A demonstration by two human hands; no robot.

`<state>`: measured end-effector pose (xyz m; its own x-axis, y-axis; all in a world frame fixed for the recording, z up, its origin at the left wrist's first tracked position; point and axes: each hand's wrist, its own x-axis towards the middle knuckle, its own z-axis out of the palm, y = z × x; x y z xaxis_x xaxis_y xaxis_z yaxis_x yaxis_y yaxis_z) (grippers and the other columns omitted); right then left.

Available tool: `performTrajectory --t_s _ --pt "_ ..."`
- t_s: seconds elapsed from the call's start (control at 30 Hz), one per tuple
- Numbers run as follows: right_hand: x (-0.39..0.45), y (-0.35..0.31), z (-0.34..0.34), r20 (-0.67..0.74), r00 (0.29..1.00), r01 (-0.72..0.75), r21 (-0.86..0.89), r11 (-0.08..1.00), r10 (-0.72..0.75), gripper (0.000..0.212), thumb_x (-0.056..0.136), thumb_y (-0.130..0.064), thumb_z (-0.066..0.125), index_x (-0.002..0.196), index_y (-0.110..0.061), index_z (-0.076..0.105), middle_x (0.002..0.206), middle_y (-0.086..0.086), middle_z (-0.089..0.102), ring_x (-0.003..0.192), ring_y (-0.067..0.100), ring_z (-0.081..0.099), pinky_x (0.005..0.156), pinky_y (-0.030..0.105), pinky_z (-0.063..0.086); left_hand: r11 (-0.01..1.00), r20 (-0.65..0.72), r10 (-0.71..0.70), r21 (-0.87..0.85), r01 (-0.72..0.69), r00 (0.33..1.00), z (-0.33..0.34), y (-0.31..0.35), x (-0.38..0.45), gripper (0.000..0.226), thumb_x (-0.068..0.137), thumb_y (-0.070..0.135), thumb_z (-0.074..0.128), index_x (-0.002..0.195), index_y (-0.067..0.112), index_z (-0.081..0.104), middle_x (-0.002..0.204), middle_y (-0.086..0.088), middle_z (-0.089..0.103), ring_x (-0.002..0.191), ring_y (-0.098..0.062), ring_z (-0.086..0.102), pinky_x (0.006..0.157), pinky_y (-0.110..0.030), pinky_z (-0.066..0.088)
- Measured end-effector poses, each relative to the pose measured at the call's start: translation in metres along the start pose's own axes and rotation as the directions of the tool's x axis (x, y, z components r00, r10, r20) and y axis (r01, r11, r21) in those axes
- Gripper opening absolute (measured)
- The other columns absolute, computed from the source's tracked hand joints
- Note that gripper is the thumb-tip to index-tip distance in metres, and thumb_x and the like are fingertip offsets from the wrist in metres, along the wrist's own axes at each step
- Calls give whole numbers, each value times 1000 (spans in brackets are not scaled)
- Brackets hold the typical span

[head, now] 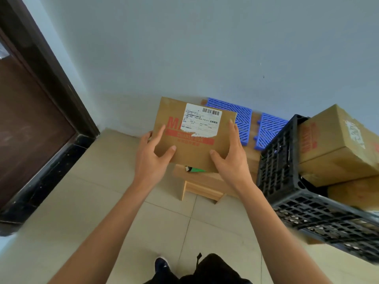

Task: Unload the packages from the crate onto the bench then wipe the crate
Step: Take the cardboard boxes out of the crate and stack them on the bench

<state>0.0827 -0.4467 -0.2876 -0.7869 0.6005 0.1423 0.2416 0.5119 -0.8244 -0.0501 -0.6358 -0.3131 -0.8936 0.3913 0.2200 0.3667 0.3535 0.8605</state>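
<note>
A flat brown cardboard box [190,138], printed in red and bearing a torn white shipping label [202,120], is held above the left end of the wooden bench [205,181]. The left hand [152,154] and right hand [230,154] grip its side edges, fingers curled around them. More brown boxes [336,140] sit in the black crate [297,181] at the bench's right end.

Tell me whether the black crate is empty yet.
Not empty: cardboard packages still sit in the black crate.
</note>
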Motion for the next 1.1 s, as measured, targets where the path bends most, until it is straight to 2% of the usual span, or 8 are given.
performTrajectory --t_s 0.07,0.17,0.2,0.33,0.4,0.6,0.9,1.1 --pt "7 7 4 -56 998 4 -43 999 -6 88 93 -23 66 153 -56 11 169 -7 4 141 -7 10 98 5 25 999 38 30 13 -31 999 9 -5 11 71 87 34 77 150 45 44 141 1 46 132 2 41 113 -18 33" --pt "19 19 6 -77 997 -10 -72 997 4 80 94 -28 65 154 -52 18 169 -9 0 148 0 12 105 16 31 997 108 65 43 -70 992 23 -12 30 75 85 40 78 149 53 39 144 10 35 124 30 23 99 5 19" --pt "24 24 7 -76 997 -22 -78 997 16 79 93 -30 65 154 -51 19 168 -11 -1 148 0 10 107 21 32 996 141 68 52 -76 988 29 -15 38 76 85 42 78 148 55 38 146 10 33 127 28 23 102 2 20" --pt "49 52 13 -56 996 -75 -113 991 68 89 84 -43 74 154 -51 20 167 -15 -11 154 8 3 111 26 27 992 251 57 99 -84 966 58 -20 73 78 81 40 82 149 47 44 157 -4 32 146 -14 33 119 -38 34" --pt "65 69 16 -58 993 -110 -106 988 104 91 81 -44 77 153 -52 22 166 -16 -13 154 6 2 111 24 23 991 313 32 115 -71 949 74 -22 93 79 81 41 83 149 46 44 158 -5 30 148 -18 31 120 -45 34" --pt "133 112 22 -70 978 -199 -44 979 196 83 87 -44 73 154 -49 24 165 -20 -13 144 -12 -6 113 20 17 980 431 -26 191 -63 902 122 -28 159 84 81 45 82 151 50 37 164 -5 19 152 -19 20 121 -40 28" --pt "216 155 20 -83 959 -280 -109 954 272 73 89 -37 73 153 -33 38 169 -6 -12 145 -4 -3 120 27 15 977 522 -131 212 20 843 184 -39 230 86 83 41 81 154 45 34 165 0 11 153 -21 18 124 -44 24" --pt "263 178 27 -35 939 -344 -137 929 343 92 80 -46 79 156 -34 29 167 -4 -23 155 15 -5 125 42 17 965 592 -141 261 -23 794 219 -51 283 88 82 43 81 156 42 32 165 -5 11 152 -24 19 121 -39 23"
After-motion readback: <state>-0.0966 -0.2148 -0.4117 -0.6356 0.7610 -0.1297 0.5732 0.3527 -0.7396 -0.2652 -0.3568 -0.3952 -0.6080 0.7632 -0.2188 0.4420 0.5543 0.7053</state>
